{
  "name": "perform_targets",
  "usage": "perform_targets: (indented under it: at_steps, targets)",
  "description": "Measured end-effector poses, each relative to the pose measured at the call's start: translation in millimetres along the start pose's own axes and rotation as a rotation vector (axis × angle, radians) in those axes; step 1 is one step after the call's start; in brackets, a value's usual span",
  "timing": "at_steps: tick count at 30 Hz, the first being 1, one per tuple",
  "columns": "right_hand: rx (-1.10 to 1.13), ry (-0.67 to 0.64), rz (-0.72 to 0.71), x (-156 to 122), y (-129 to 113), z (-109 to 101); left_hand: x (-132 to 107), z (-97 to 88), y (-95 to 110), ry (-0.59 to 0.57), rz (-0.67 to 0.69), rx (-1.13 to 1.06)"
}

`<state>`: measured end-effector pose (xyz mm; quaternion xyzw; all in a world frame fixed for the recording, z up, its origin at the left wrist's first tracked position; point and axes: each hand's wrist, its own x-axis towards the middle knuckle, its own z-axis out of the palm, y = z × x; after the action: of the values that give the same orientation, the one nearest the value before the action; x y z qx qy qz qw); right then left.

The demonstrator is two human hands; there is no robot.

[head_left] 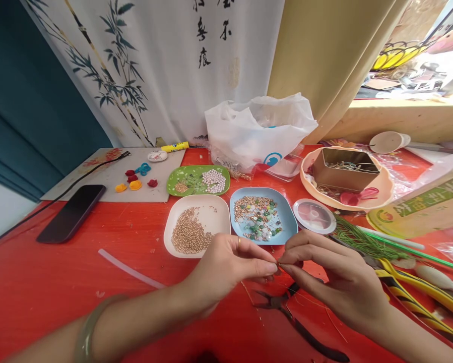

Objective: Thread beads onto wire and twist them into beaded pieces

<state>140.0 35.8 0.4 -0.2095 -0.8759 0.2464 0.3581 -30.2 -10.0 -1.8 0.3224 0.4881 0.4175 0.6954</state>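
Note:
My left hand [236,259] and my right hand [330,272] meet fingertip to fingertip over the red table. Each pinches at a tiny item between them, mostly hidden by the fingers. Thin gold wire [334,322] trails below my right hand, and a short beaded strand [246,292] seems to hang under my left. Beneath the hands lie dark-handled pliers [277,302] with their jaws apart. Just beyond are a white dish [220,206] of small gold beads and a blue dish [236,191] holding mixed green, clear and gold beads.
A green dish [196,171] with pearly beads stands farther back. At left lie a phone [71,214] and a clear tube [130,269]. To the right are a round lid [314,216], yellow-black pliers [418,297], and a peach tray [385,199] with a box. A plastic bag [256,131] sits behind.

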Motion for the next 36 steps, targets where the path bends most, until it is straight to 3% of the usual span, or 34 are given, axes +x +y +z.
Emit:
perform_targets:
  at_steps: [18, 36]
  targets:
    - [-0.011, 0.043, -0.039, -2.6, 1.2, -0.4, -1.5, 1.0, 1.6, 0.003, -0.095, -0.031]
    - [0.006, 0.015, -0.04, -1.1, 0.5, -0.4, -1.9, 2.7, 1.0, 0.029, -0.088, -0.066]
